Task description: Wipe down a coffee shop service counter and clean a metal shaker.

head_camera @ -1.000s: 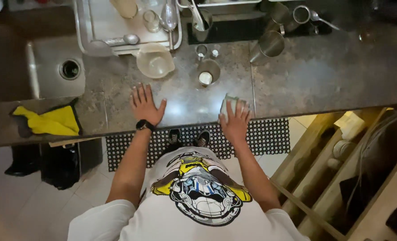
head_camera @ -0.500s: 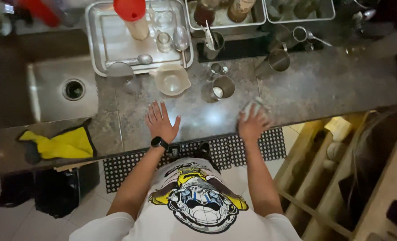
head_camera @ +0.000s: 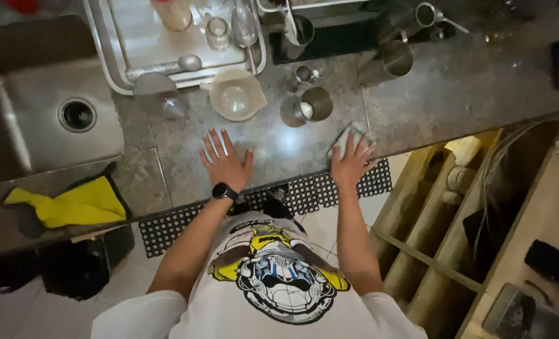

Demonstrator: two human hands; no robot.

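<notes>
stone counter (head_camera: 468,94) — metal cups (head_camera: 316,103), yellow cloth (head_camera: 72,204)

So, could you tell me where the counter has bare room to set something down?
Bare stone lies between the left hand and right hand, and right of the steel cup. It is crowded around the beige jug, metal jug and tray.

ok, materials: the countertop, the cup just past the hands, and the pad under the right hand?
Countertop: looks like polished stone, dark, speckled, glossy glare.
Cup: likely stainless steel, brushed grey sheen, bright rim.
Pad under the right hand: pale, soft-looking, maybe cloth or sponge; mostly covered, unclear.
Left hand lies flat on bare counter.
</notes>
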